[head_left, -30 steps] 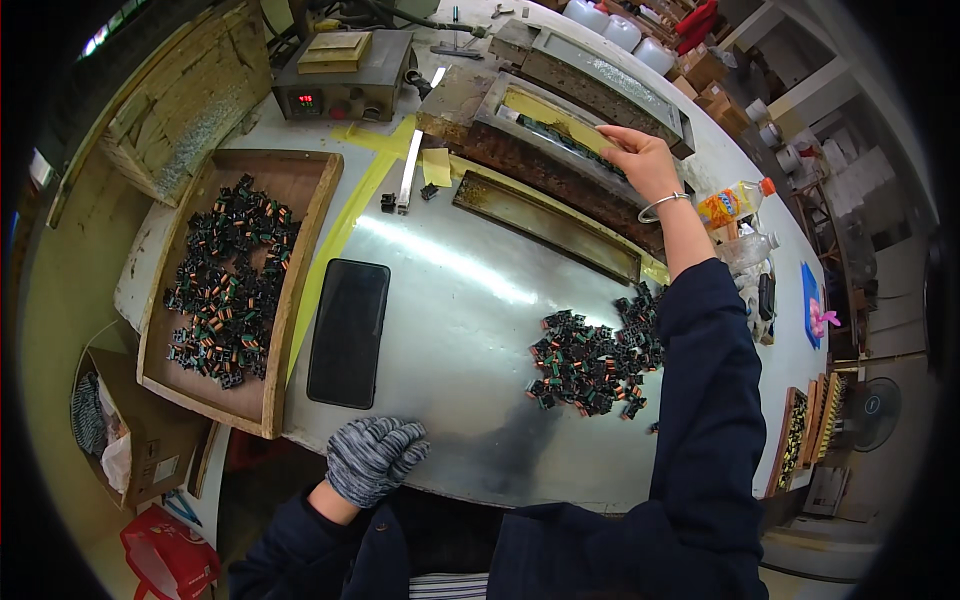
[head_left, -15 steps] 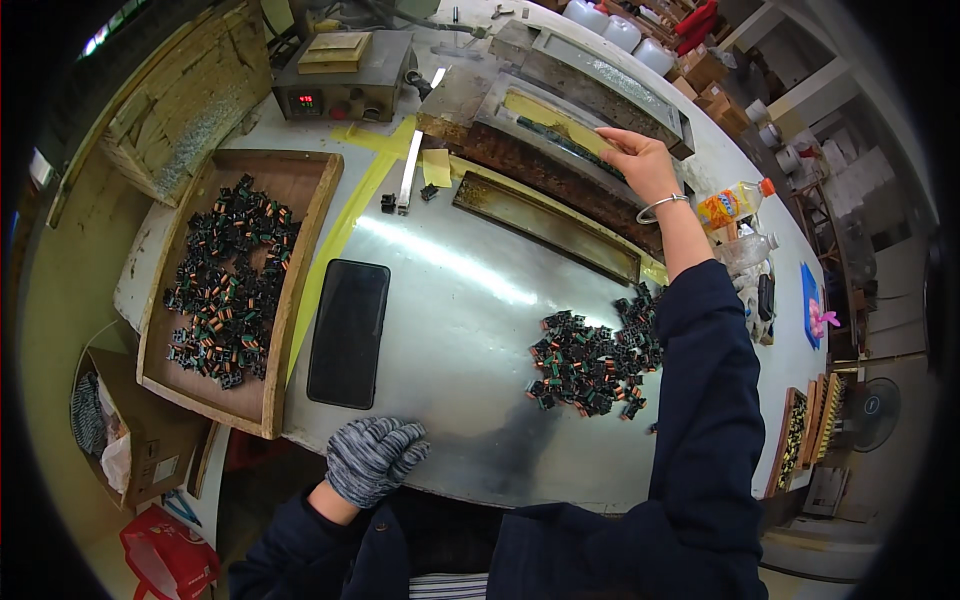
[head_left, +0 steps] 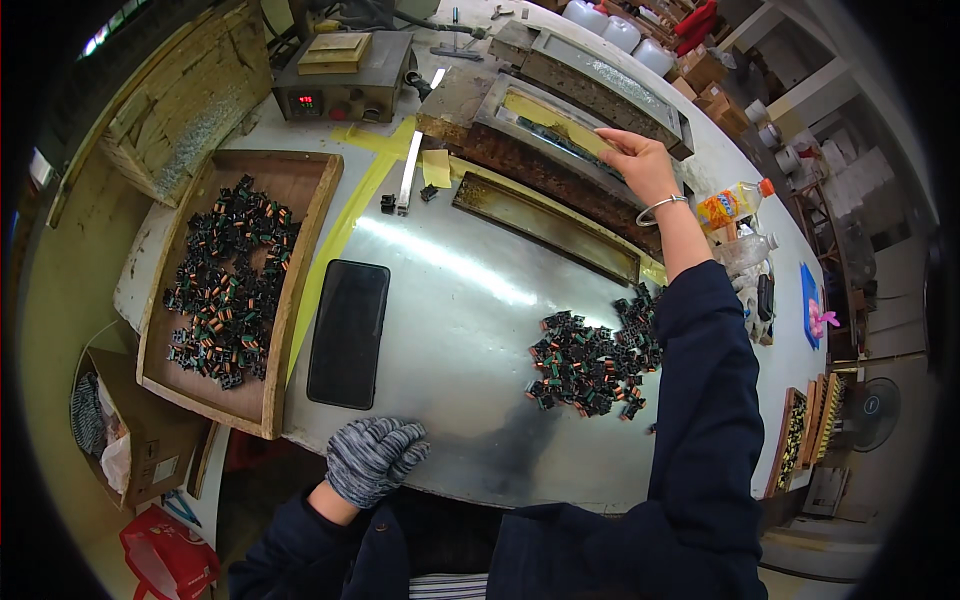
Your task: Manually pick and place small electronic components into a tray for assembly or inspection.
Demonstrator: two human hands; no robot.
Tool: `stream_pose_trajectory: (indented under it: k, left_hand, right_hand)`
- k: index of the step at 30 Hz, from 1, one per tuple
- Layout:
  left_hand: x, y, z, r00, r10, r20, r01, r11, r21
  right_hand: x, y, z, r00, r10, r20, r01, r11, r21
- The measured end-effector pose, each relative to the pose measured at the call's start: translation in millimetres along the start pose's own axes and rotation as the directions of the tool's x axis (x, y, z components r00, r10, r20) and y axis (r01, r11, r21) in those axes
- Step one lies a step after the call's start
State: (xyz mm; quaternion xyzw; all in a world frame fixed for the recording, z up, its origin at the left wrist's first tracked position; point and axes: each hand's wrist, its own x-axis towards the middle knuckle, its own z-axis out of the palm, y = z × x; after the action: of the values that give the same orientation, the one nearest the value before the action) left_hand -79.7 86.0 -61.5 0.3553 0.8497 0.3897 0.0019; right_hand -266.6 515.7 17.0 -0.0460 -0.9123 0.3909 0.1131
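My bare right hand [head_left: 640, 165], with a bangle at the wrist, pinches the right end of a long, flat yellowish strip [head_left: 548, 112]. The strip is held slanted above a long metal trough [head_left: 490, 105] with a shiny surface inside and rusty brown sides. What lies along the strip's lower edge is too small to make out. My left hand [head_left: 372, 462], in a grey-striped knit glove, rests at the near table edge with its fingers curled; nothing shows in it. Beyond it lies a black phone [head_left: 348, 335]. Small black parts with copper-coloured windings [head_left: 590, 365] are heaped left of my right sleeve.
A wooden tray [head_left: 280, 360] at left holds more such parts. A shallow metal tray [head_left: 545, 225] lies before the trough. Behind stands a control box [head_left: 345, 90] with a red display. An orange-capped bottle [head_left: 725, 205] and a clear bottle [head_left: 745, 252] are by my right forearm.
Both hands keep nearly the same place. The strip's lower edge has shifted slightly, and more of the shiny surface shows beneath it. A T-shaped tool at the back now shows more clearly.
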Motion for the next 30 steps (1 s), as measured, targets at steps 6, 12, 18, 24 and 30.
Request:
stream_pose_trajectory:
  k: [6,12,18,24,30]
  left_hand:
    - [1,3,1,1.000,0.004,0.004,-0.004,1.000,0.010]
    - [0,4,-1,1.000,0.003,0.004,-0.003,1.000,0.015]
    - [2,7,-3,1.000,-0.003,0.014,0.003,1.000,0.021]
    - [0,8,-4,1.000,0.006,-0.002,-0.005,1.000,0.012]
    - [1,10,-8,1.000,0.002,-0.002,-0.002,1.000,0.002]
  right_hand:
    - [-2,6,-3,1.000,-0.010,-0.012,0.011,1.000,0.020]
    - [-2,5,-2,1.000,0.009,-0.011,-0.010,0.999,-0.037]
    - [-2,8,-5,0.999,-0.021,-0.030,0.021,1.000,-0.010]
    - [-3,3,-8,0.999,-0.026,-0.031,0.025,0.999,-0.032]
    - [-3,-2,-11,0.999,-0.024,-0.037,0.022,0.999,-0.032]
